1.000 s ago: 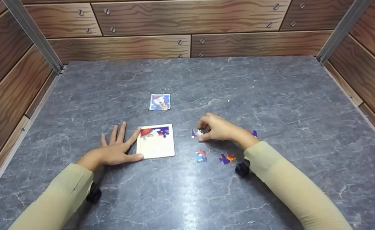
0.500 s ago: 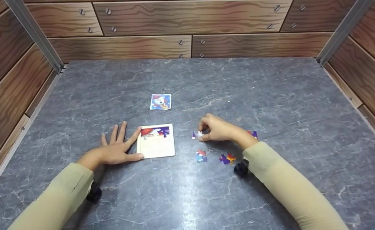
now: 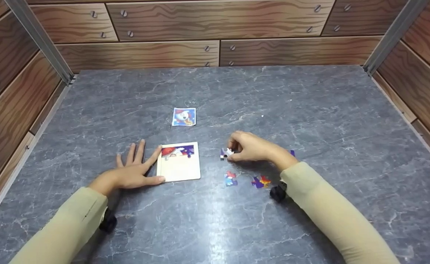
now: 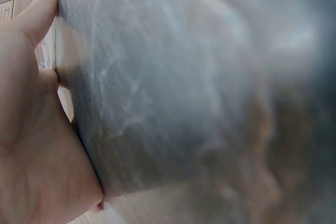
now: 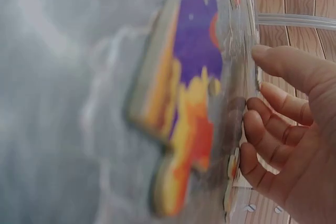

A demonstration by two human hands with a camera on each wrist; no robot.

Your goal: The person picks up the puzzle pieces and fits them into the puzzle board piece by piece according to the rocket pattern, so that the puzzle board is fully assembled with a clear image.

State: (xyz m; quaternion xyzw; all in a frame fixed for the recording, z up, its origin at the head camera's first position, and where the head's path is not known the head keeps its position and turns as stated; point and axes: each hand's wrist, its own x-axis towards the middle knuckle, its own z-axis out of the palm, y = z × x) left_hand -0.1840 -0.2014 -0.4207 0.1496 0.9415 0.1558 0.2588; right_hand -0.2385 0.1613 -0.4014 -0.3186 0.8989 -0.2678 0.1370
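Note:
My left hand (image 3: 132,175) lies on the table with its fingers spread straight. Its thumb and index fingertips touch the left edge of a square puzzle board (image 3: 180,169), whose top strip holds fitted picture pieces. To the right of the board, my right hand (image 3: 250,147) pinches a purple and white puzzle piece (image 3: 224,153) between thumb and index finger, partly hidden by the fingers. Nearer me lie a red and blue puzzle piece (image 3: 231,179) and a purple, yellow and orange puzzle piece (image 3: 261,182). The latter fills the right wrist view's middle.
A small picture card (image 3: 184,116) of a cartoon dog lies beyond the board. Behind the right wrist, another purple puzzle piece (image 3: 292,153) is mostly covered. Wood-patterned walls (image 3: 215,22) stand along the grey marbled table's (image 3: 328,110) back and sides.
The pinched piece has shifted in the right fingers, and more of its purple part shows. The right wrist now covers more of the piece behind it. My left hand stays in place.

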